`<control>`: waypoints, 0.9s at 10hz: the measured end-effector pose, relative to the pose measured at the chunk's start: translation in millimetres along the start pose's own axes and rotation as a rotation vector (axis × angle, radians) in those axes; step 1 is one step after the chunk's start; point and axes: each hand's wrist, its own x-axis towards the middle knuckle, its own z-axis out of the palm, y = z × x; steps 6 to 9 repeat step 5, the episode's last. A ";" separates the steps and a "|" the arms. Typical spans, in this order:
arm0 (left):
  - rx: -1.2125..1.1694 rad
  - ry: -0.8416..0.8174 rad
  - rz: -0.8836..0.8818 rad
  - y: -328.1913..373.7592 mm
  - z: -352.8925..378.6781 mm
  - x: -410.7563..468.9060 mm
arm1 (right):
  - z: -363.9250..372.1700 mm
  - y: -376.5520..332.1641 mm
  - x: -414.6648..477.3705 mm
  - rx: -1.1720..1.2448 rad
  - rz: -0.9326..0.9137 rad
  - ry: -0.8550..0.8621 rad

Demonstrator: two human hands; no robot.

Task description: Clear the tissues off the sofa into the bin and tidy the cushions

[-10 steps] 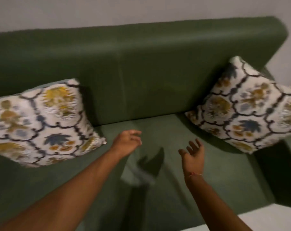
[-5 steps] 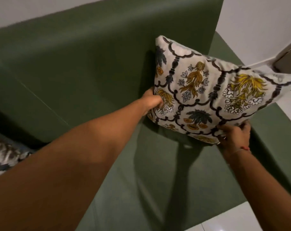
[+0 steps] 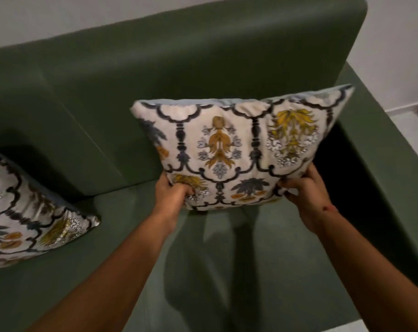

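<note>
A cream cushion with dark lattice and yellow floral print stands upright against the green sofa's backrest, near the right end. My left hand grips its lower left corner. My right hand grips its lower right corner. A second cushion of the same print lies on the seat at the left edge of the view. No tissues and no bin are in sight.
The sofa's right armrest runs beside the held cushion, with a dark gap between them. Green seat stretches below my arms. A pale wall is behind the sofa and white floor shows at the far right.
Both hands went from open over the seat to gripping the right cushion's lower corners. The cushion has turned from a tilted lean to standing square against the backrest.
</note>
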 end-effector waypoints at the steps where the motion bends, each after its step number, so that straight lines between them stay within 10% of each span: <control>1: -0.035 0.042 -0.027 -9.6 -28.6 4.3 | 34.1 2.2 11.0 -0.026 -0.001 -0.062; 5: 0.592 -0.191 0.142 -33.7 -113.9 0.3 | 53.7 -3.7 -44.7 -0.246 -0.080 0.189; 9: 0.592 -0.191 0.142 -33.7 -113.9 0.3 | 53.7 -3.7 -44.7 -0.246 -0.080 0.189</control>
